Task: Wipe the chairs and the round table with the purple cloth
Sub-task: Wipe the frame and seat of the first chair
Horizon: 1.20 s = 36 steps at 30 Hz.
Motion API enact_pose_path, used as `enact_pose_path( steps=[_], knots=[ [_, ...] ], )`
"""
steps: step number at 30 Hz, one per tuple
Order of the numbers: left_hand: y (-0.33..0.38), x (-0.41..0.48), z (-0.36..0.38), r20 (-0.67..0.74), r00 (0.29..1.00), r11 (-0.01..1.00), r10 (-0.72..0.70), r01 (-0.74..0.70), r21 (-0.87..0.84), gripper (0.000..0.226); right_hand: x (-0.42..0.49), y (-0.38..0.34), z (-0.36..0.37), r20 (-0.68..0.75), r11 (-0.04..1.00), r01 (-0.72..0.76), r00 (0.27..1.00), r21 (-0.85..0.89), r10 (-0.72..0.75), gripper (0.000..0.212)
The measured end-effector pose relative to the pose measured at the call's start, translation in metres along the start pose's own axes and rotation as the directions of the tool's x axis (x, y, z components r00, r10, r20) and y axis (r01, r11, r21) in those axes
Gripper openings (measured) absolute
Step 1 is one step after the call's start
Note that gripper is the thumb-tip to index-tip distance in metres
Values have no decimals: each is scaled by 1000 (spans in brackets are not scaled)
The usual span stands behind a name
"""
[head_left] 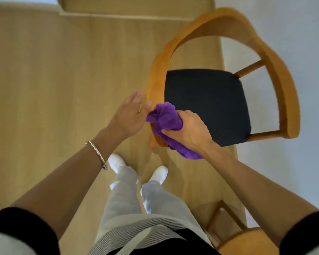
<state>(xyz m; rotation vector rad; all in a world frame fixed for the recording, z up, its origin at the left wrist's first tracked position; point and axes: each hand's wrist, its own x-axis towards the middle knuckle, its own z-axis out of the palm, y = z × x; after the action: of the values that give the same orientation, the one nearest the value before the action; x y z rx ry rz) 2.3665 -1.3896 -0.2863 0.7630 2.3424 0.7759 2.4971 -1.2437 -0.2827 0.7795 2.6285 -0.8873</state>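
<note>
Right hand (pixel 187 131) grasps the bunched purple cloth (pixel 164 116) and presses it on the near-left end of the chair (pixel 155 80) rail. Left hand (pixel 131 113) is released, fingers straight, just beside the cloth's left edge; contact cannot be confirmed. The rail's long axis curves away from the hands, up and rightward round the dark seat (pixel 206 105). Right hand is nearer; the next stroke is judged to follow that curve. Round table not in view.

Two wooden chairs are on the floor (pixel 44 89): the dark-seated chair (pixel 228 21) and a second chair (pixel 247 240). One purple cloth (pixel 166 116). Two hands: left hand (pixel 131 115), right hand (pixel 190 131). One bracelet (pixel 98 153). Two white shoes (pixel 116 161).
</note>
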Motion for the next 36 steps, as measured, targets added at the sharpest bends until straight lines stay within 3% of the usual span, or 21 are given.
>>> enact_pose_path(
  steps=[5,9,12,15,25,32,36],
  knots=[
    [-30,-8,26,-43,992,993,-115,115,-15,56,23,9,49,-8,996,90,996,1,-90,59],
    [-46,-4,29,-118,981,988,-156,154,-26,55,43,14,82,-20,979,103,994,-176,-109,89],
    [-45,-2,32,-141,976,986,-167,164,-27,55,48,22,89,36,955,141,990,-260,-136,95],
    [-41,2,38,-132,979,988,-154,155,-9,55,48,26,82,115,971,142,986,-192,-122,93],
    [-36,27,65,-197,978,996,-72,81,36,71,31,40,96,-26,917,289,951,-275,-307,74],
    [-46,66,55,-308,950,993,-56,87,86,68,156,2,54,-113,981,121,984,-153,-139,84],
    [-46,90,53,-351,936,994,-29,64,88,69,132,15,64,-101,960,210,968,-186,-232,79]
  ],
)
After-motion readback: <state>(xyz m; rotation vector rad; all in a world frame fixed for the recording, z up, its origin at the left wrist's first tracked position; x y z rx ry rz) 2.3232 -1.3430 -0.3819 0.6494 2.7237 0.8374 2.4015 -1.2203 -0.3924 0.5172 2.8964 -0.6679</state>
